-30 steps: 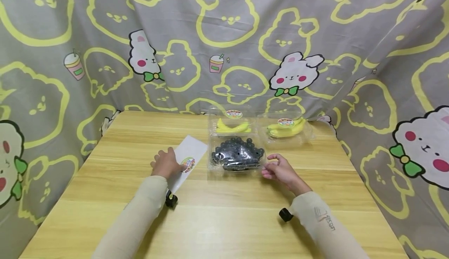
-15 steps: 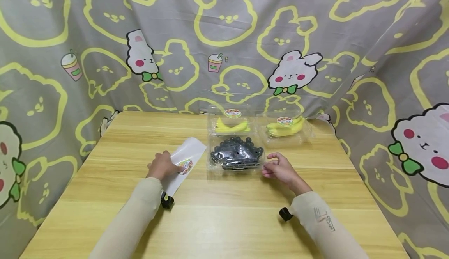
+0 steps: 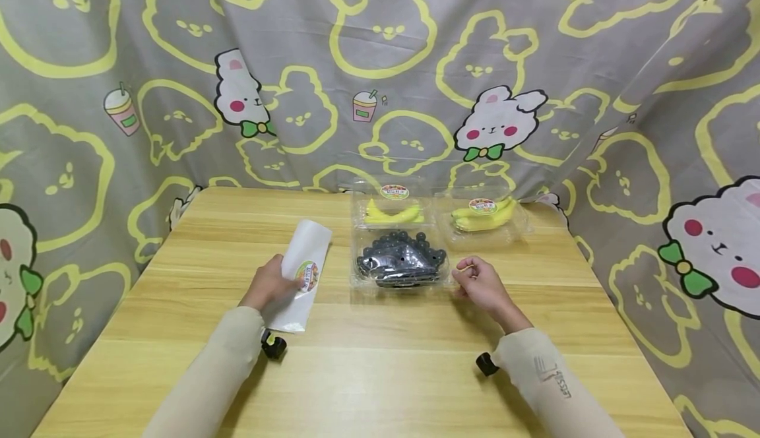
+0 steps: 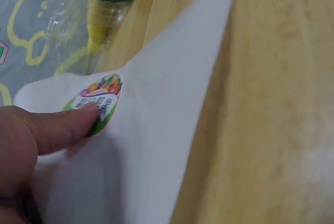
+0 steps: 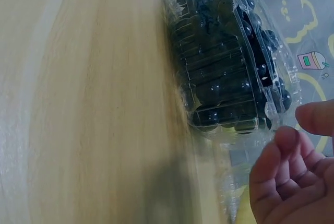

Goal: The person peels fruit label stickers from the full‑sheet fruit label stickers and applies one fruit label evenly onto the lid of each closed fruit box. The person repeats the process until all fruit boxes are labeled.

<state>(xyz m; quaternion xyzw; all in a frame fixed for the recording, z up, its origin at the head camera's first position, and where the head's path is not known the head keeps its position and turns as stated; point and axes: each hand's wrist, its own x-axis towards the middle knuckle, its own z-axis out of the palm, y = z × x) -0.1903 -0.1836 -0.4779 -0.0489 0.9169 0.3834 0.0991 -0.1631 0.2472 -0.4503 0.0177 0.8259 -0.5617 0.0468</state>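
Observation:
In the head view my left hand [image 3: 267, 284] holds a white sheet [image 3: 313, 240] bearing one round fruit label [image 3: 307, 277]. The thumb presses on that label in the left wrist view, with the other fingers hidden beneath the sheet. The sheet stands tilted, its far end bent up. At the table's middle, a clear plastic box holds black grapes [image 3: 400, 256]. My right hand [image 3: 483, 286] is by the box's right front corner, fingers loosely curled. In the right wrist view its thumb and index fingertip are apart, with nothing between them.
Behind the grapes is a clear box with yellow bananas [image 3: 394, 214] and a round label [image 3: 394, 192]. To its right, another clear box holds bananas [image 3: 499, 217] under a similar label [image 3: 483, 206]. A patterned curtain [image 3: 297, 128] hangs along the wooden table's [image 3: 368, 365] back and sides.
My left hand has drawn the sheet a little to the left and turned it more upright, its far end lifting. My right hand has shifted slightly right, away from the grape box.

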